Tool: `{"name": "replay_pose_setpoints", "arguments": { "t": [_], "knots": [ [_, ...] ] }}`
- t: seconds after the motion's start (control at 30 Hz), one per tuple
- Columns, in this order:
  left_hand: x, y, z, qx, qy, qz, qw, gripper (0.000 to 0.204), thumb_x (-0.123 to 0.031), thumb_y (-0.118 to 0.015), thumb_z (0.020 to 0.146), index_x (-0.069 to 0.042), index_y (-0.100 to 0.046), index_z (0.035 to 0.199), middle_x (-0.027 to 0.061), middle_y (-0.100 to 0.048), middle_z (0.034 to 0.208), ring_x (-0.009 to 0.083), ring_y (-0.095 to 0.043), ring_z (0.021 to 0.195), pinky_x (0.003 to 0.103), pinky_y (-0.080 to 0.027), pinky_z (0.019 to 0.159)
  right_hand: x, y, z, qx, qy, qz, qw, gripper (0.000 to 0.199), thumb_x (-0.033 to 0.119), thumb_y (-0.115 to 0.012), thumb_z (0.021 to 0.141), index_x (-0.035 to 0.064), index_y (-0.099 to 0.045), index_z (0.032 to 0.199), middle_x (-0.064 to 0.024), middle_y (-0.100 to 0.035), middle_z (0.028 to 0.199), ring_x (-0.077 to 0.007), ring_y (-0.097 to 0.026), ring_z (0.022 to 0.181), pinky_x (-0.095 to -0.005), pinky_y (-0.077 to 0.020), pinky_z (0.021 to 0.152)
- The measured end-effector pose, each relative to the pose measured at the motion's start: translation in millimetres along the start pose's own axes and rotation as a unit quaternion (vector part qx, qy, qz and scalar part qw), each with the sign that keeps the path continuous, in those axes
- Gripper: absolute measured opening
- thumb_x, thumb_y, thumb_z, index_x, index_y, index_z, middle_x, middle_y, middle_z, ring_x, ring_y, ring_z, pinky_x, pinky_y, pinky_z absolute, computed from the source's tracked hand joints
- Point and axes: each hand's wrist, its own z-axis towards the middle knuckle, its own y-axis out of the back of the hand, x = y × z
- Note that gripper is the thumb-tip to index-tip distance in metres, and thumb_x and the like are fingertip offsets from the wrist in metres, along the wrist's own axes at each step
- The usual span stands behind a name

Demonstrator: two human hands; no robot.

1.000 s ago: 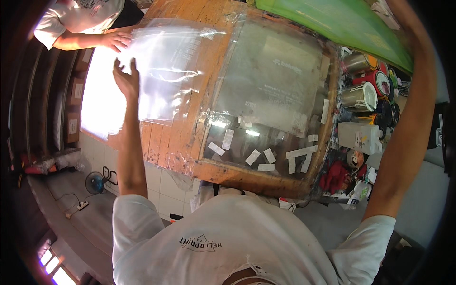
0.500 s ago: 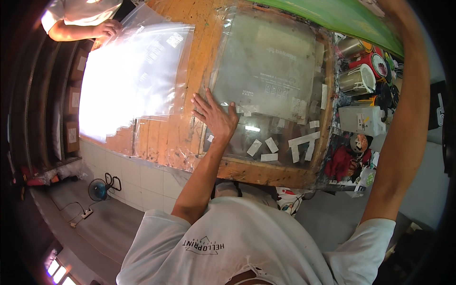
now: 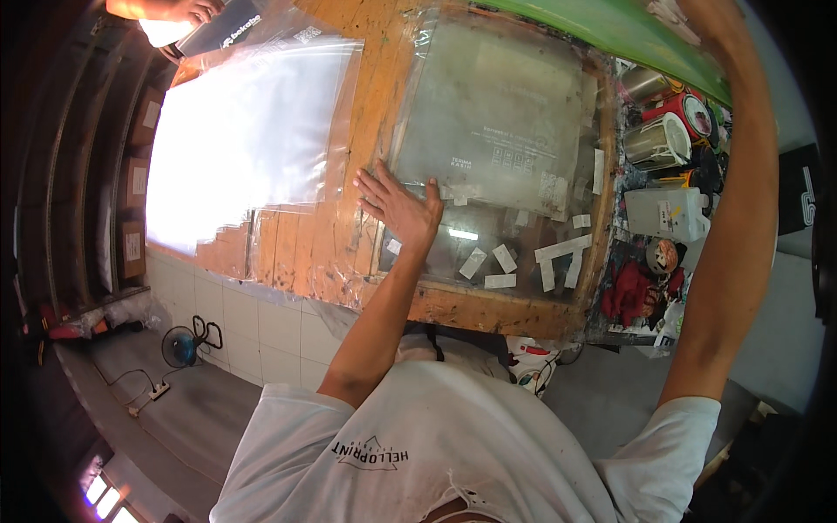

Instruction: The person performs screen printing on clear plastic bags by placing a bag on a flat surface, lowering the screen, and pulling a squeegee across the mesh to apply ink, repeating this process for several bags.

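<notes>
My left hand [image 3: 401, 209] lies palm down with its fingers spread. It rests on the left edge of a glass plate [image 3: 427, 261] set in the wooden table. A translucent plastic bag [image 3: 488, 96] with white print lies flat on the glass, just beyond that hand. At the far right, my right arm reaches up along the side. My right hand [image 3: 717, 30] grips the edge of a raised green printing screen [image 3: 610, 35], its fingers partly cut off by the picture's rim. Several white tape strips [image 3: 500, 281] are stuck on the glass near me.
On the left, a bright stack of clear plastic bags [image 3: 253, 139] covers the table [image 3: 288, 257]. A co-worker's hand [image 3: 202, 10] is beyond it, beside a dark printed bag [image 3: 231, 30]. Ink cans [image 3: 658, 139], a plastic jug [image 3: 667, 213] and red rags [image 3: 629, 292] crowd the right side.
The co-worker's hand has moved up and away from the clear stack, and the dark printed bag now shows beside it. The green screen has tilted lower slightly. My left hand stays put.
</notes>
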Motion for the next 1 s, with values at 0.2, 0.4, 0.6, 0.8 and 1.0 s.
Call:
{"name": "replay_pose_setpoints", "arguments": {
  "t": [0.2, 0.4, 0.6, 0.8, 1.0],
  "knots": [
    [-3, 6, 8, 0.031, 0.051, -0.009, 0.998, 0.118, -0.034, -0.078, 0.072, 0.004, -0.012, 0.162, 0.032, -0.001, 0.17, 0.0434, 0.009, 0.16, 0.06, 0.007, 0.125, 8, 13, -4, 0.053, -0.015, 0.044, 0.997, 0.059, 0.054, -0.052, 0.104, 0.0018, -0.073, 0.124, -0.0177, -0.073, 0.125, -0.0318, -0.067, 0.113, -0.0385, -0.0497, 0.101],
    [-16, 6, 18, 0.048, 0.123, 0.0, 0.991, 0.129, -0.04, -0.079, 0.066, 0.003, -0.005, 0.164, 0.0289, 0.005, 0.171, 0.041, 0.015, 0.16, 0.058, 0.01, 0.125, 12, 7, -8, 0.027, -0.03, 0.097, 0.994, 0.058, 0.053, -0.052, 0.104, 0.0013, -0.074, 0.121, -0.0175, -0.073, 0.124, -0.0318, -0.067, 0.113, -0.0377, -0.0497, 0.101],
    [-15, 2, 20, 0.051, 0.13, 0.006, 0.99, 0.132, -0.038, -0.078, 0.065, 0.002, -0.002, 0.164, 0.0289, 0.006, 0.171, 0.0404, 0.016, 0.16, 0.06, 0.012, 0.124, -4, 2, -1, 0.039, 0.03, 0.006, 0.999, 0.057, 0.049, -0.048, 0.107, 0.0013, -0.071, 0.127, -0.0186, -0.07, 0.13, -0.0338, -0.064, 0.121, -0.0395, -0.0485, 0.104],
    [-5, 6, 15, 0.051, 0.087, -0.005, 0.995, 0.118, -0.023, -0.071, 0.065, 0.004, -0.01, 0.163, 0.0309, 0.002, 0.171, 0.0418, 0.011, 0.16, 0.065, 0.007, 0.123, 2, 7, 3, 0.028, 0.027, 0.006, 0.999, 0.058, 0.05, -0.047, 0.107, 0.0007, -0.071, 0.123, -0.0215, -0.069, 0.129, -0.0363, -0.064, 0.119, -0.0406, -0.0483, 0.104],
    [79, 85, 42, 0.146, 0.064, -0.212, 0.964, 0.055, -0.016, -0.063, 0.092, 0.003, -0.054, 0.143, 0.0318, -0.044, 0.154, 0.0427, -0.039, 0.147, 0.055, -0.032, 0.118, -18, 7, 18, 0.088, -0.05, 0.06, 0.993, 0.06, 0.052, -0.048, 0.106, 0.0, -0.071, 0.122, -0.0217, -0.072, 0.123, -0.0373, -0.065, 0.118, -0.0406, -0.0485, 0.102]
  ]
}}
